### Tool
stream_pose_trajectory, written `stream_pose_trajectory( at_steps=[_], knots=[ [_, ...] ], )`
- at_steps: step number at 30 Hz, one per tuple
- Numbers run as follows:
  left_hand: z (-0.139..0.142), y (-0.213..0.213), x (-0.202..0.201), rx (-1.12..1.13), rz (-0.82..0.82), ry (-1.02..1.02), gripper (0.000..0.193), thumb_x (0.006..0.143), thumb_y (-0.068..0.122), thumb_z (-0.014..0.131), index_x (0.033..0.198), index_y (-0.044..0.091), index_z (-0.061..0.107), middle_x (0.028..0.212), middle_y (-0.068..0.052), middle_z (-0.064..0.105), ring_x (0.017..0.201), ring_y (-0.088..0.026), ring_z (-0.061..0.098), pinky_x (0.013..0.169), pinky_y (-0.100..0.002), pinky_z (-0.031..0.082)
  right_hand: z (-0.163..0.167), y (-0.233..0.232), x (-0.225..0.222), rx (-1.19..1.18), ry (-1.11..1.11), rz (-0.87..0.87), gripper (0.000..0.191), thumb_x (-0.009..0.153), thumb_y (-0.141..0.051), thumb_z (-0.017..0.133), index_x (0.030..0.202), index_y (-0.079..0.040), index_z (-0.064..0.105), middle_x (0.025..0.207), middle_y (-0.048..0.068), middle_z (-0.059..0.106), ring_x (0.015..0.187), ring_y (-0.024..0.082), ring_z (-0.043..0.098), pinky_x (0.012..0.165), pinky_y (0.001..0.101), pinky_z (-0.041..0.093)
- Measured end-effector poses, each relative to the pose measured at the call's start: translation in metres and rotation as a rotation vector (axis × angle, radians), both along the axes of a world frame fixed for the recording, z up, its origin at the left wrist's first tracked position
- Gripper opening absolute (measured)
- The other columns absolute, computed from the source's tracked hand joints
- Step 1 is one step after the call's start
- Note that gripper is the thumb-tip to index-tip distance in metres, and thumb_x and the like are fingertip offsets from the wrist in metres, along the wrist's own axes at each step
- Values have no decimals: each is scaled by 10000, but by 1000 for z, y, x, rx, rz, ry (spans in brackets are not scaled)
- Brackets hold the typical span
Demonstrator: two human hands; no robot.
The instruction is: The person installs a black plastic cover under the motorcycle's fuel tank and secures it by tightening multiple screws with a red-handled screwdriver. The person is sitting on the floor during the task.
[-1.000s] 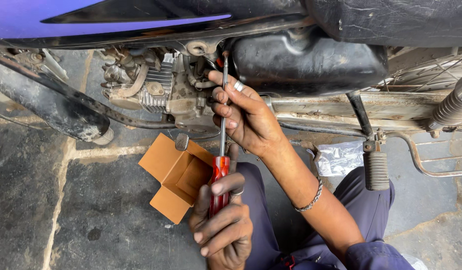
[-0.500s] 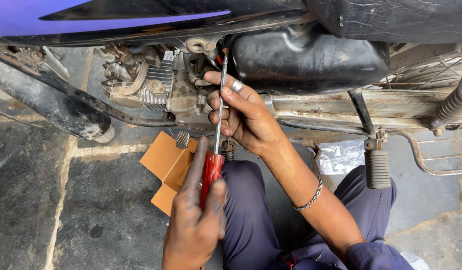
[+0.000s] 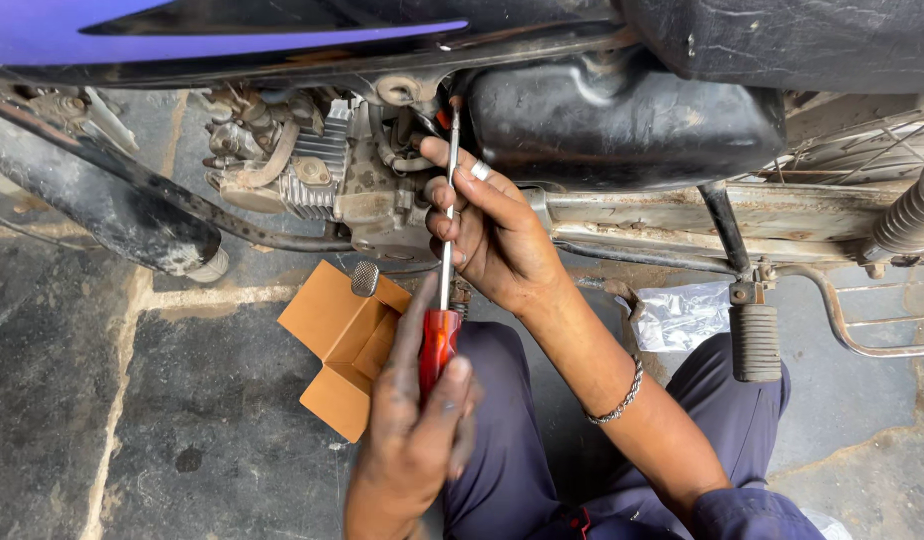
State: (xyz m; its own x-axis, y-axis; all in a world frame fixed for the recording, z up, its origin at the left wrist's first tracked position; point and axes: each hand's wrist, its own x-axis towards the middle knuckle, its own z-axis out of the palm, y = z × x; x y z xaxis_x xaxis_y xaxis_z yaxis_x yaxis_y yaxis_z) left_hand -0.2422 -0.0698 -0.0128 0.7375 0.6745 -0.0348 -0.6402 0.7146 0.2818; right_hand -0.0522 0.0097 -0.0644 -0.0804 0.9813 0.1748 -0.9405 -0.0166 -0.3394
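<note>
Left hand (image 3: 412,430) closed around the red handle of a screwdriver (image 3: 444,290); right hand (image 3: 492,235) pinches its shaft, tip at the motorcycle engine (image 3: 332,180). Risk: tip slipping off, since the long shaft flexes.

Roadside repair spot: greasy motorcycle engine (image 3: 322,185) over stained stone paving (image 3: 92,400), torn cardboard box (image 3: 347,345).

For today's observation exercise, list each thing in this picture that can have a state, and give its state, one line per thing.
screwdriver: held upright, tip up in the engine area
left hand: closed round the red handle
right hand: fingers steadying the metal shaft
cardboard box: open, flaps spread, on the stone floor
footpeg: folded down
plastic bag: crumpled, on the floor
</note>
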Motion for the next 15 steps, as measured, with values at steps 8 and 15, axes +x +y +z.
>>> stream_pose_trajectory(
  at_steps=[8,15],
  knots=[
    [-12,-5,17,-63,38,-187,740,1028,168,528,1634,49,120,1053,-189,521,629,-147,588,441,-251,507,1,2,-3,35,57,-17,343,1114,-134,562,1436,-32,502,1004,48,617,780,118,603,587,226,478],
    [-18,-19,35,-389,-97,-804,591,1150,121,424,1677,62,165,1048,-185,536,643,-180,586,463,-227,450,1,1,0,22,53,-8,369,1110,-135,551,1458,-25,494,972,33,612,762,110,594,588,229,460]
  ],
)
